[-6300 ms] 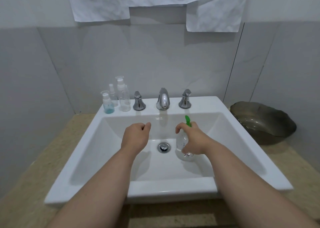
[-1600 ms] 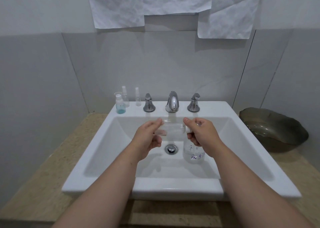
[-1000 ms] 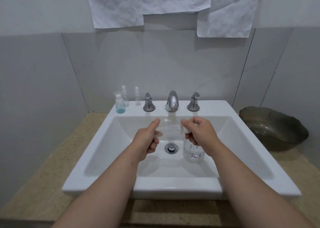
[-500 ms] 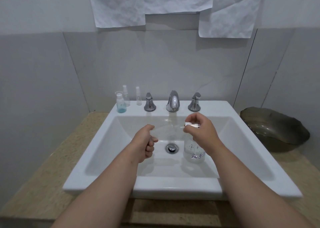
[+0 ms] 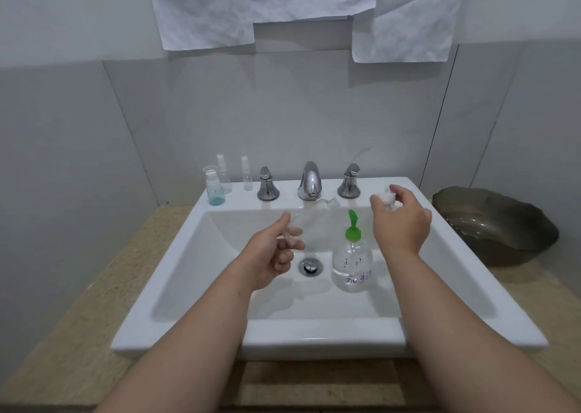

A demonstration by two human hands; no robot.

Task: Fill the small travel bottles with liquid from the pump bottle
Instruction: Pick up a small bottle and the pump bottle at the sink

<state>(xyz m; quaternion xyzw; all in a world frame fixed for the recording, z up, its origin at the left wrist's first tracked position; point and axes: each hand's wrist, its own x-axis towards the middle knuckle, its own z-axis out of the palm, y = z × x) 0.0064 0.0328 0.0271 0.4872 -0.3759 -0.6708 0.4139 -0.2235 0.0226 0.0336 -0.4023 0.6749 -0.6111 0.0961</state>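
Note:
A clear pump bottle point(image 5: 352, 265) with a green pump head stands in the white sink basin point(image 5: 440, 293), right of the drain. My left hand point(image 5: 270, 252) grips a clear empty travel bottle point(image 5: 309, 219), tilted with its open neck toward the faucet. My right hand point(image 5: 399, 221) pinches that bottle's white cap point(image 5: 386, 198) over the sink's back right rim. On the back left rim stand a small bottle with blue liquid point(image 5: 214, 188) and two small spray bottles point(image 5: 224, 178).
A chrome faucet point(image 5: 309, 181) with two handles sits at the back of the sink. The drain point(image 5: 310, 266) lies mid-basin. A dark glass bowl point(image 5: 493, 221) rests on the beige counter point(image 5: 103, 290) at right. White paper sheets hang on the wall above.
My right hand has pulled the white cap off the travel bottle and moved right and back to the sink rim, uncovering the pump bottle. My left hand tilted the bottle.

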